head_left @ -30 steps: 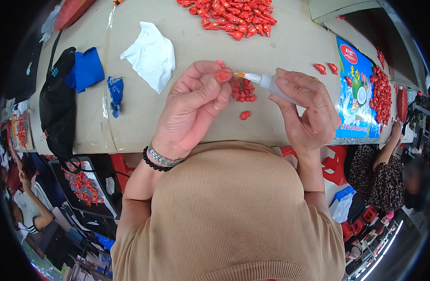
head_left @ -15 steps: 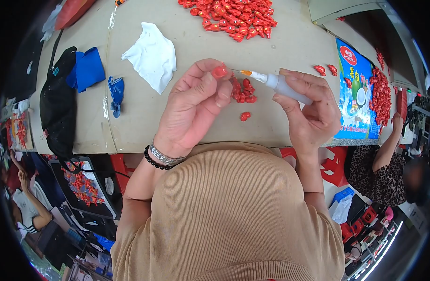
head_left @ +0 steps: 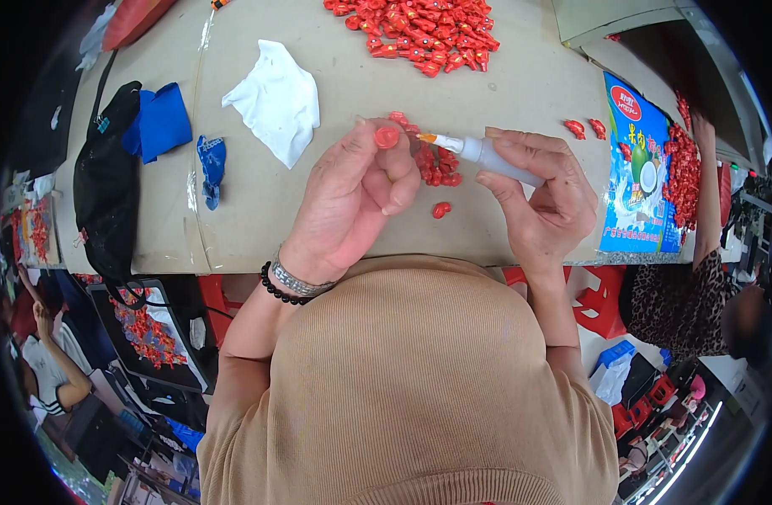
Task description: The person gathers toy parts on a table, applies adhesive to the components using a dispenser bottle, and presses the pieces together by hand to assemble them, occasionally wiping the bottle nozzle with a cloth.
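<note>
Between thumb and fingers, my left hand (head_left: 352, 181) pinches a small red plastic piece (head_left: 387, 136) with a round end facing up. My right hand (head_left: 546, 189) grips a translucent squeeze bottle (head_left: 497, 160) with a white neck, an orange collar and a thin needle tip. That tip points left, close to the red piece; whether they touch I cannot tell. Behind my left fingers lies a small cluster of red pieces (head_left: 440, 172), partly hidden. A single red piece (head_left: 440, 209) sits nearer to me.
A large heap of red pieces (head_left: 428, 34) lies at the back. White cloth (head_left: 272, 101), blue cloth (head_left: 160, 122) and a black bag (head_left: 106, 185) are on the left. At right are a blue printed sheet (head_left: 634, 194), more red pieces (head_left: 682, 172) and a co-worker's arm (head_left: 707, 185).
The red piece has turned so its round end shows, and my left hand has shifted slightly left. My right hand and the bottle have moved a little left. The co-worker's arm has reached farther forward.
</note>
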The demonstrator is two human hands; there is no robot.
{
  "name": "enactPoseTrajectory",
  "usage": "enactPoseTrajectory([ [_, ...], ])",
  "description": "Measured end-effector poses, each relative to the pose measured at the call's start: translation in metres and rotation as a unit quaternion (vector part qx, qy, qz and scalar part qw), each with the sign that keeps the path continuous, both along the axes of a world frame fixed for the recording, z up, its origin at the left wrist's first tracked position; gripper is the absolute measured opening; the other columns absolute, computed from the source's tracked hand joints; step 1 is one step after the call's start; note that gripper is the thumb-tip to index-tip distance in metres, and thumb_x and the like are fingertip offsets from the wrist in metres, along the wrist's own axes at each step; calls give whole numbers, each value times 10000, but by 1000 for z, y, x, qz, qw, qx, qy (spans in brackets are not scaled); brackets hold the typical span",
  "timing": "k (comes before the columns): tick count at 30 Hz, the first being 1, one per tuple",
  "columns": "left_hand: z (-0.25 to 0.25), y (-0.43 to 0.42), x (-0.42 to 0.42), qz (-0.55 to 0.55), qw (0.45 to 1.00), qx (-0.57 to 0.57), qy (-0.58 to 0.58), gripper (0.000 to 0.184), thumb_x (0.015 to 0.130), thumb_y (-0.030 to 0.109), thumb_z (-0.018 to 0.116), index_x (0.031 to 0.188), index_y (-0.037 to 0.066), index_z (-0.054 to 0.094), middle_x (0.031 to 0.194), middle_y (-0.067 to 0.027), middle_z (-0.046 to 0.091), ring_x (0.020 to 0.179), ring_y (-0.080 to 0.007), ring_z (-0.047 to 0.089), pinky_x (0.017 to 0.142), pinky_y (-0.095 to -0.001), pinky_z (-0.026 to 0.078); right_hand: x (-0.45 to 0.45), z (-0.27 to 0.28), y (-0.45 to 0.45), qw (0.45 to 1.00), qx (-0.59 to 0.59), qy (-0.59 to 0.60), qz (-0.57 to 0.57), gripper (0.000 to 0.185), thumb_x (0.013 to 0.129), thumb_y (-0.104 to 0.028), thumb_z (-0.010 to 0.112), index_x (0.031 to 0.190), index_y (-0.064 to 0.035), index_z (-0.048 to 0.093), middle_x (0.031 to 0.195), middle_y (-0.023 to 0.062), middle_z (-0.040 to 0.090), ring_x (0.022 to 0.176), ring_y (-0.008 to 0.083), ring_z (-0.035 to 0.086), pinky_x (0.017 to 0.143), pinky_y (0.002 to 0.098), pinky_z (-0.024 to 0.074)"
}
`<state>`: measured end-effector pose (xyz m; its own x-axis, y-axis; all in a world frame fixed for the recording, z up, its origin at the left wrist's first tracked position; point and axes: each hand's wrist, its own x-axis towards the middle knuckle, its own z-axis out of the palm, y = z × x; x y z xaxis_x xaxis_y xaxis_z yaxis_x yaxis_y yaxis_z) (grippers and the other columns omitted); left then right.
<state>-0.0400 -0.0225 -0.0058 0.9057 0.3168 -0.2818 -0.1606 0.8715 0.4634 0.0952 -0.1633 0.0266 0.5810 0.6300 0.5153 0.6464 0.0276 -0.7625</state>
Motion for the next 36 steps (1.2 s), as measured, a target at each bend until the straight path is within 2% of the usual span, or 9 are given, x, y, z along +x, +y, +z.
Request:
enactPoseTrajectory([
  [4, 2, -1, -1, 8, 999, 40, 23, 382, 996, 421, 407, 947, 63, 529, 746, -16, 490, 622, -134, 480, 550, -243, 352, 1, -1, -1, 1000, -2, -7, 11, 301, 611, 109, 737, 892, 23, 676, 908, 148, 684, 828, 234, 668, 675, 293, 543],
  [6, 5, -2, -1, 15, 998, 48, 28, 378, 997, 420, 406, 948, 65, 525, 746, -15, 487, 622, -134, 481, 550, -243, 352, 2, -2, -3, 999, -20, -31, 34, 282, 667, 31, 789, 907, 29, 642, 952, 176, 668, 915, 246, 666, 721, 295, 550],
  [19, 6, -3, -1, 35, 991, 128, 32, 373, 1003, 416, 393, 886, 78, 499, 696, -6, 463, 606, -121, 463, 539, -238, 327, 2, -1, -4, 999, -29, -26, 34, 285, 671, 36, 785, 915, 33, 640, 970, 175, 661, 927, 251, 663, 731, 299, 553],
  [36, 4, -6, -1, 37, 991, 122, 36, 344, 1009, 368, 394, 898, 66, 515, 692, -10, 458, 604, -127, 455, 552, -247, 332, -2, -1, 0, 998, -21, -15, 55, 277, 681, 61, 770, 928, 44, 645, 978, 185, 662, 914, 240, 665, 747, 302, 558],
])
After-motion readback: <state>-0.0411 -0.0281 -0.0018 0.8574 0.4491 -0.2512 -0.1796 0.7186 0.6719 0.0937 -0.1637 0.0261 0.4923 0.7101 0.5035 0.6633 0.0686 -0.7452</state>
